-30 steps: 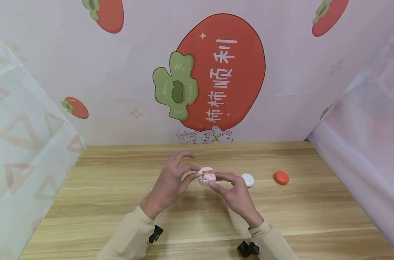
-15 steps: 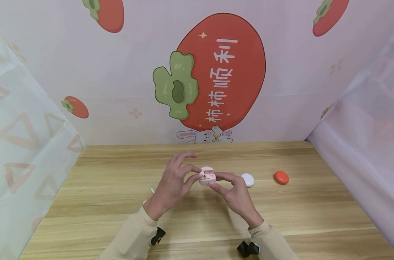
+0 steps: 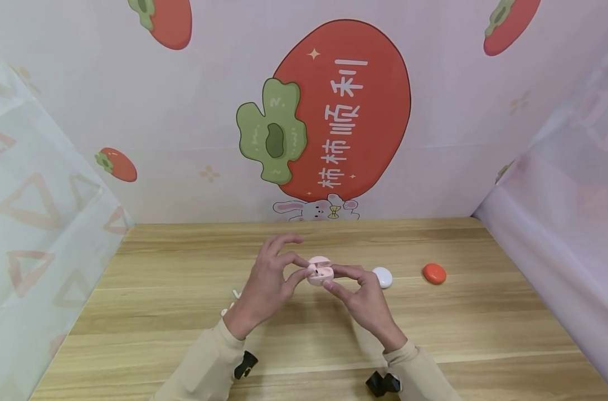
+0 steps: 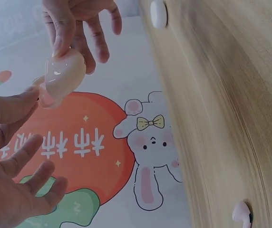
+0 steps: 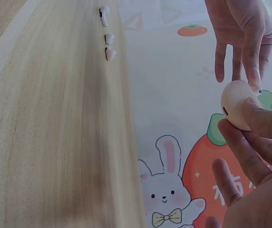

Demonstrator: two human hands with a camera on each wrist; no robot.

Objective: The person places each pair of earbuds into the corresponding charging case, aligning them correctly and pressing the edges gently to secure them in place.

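Note:
Above the table, my right hand grips a small round pink earbud case between thumb and fingers, its lid raised. My left hand pinches a pink earbud with thumb and index finger at the left side of the opened case. The earbud's lower part is hidden, so how deep it sits I cannot tell. In the left wrist view the case hangs between both hands. In the right wrist view its rounded outside faces the camera and the earbud is mostly hidden.
Several loose earbuds lie on the wooden table near my left wrist, among them a white earbud and a pink earbud. A white round case sits behind my right hand, with a red round case farther right.
My left hand has shifted slightly right, bringing the earbud closer into the case. Loose earbuds beside the left wrist have come into sight. My right hand keeps its place.

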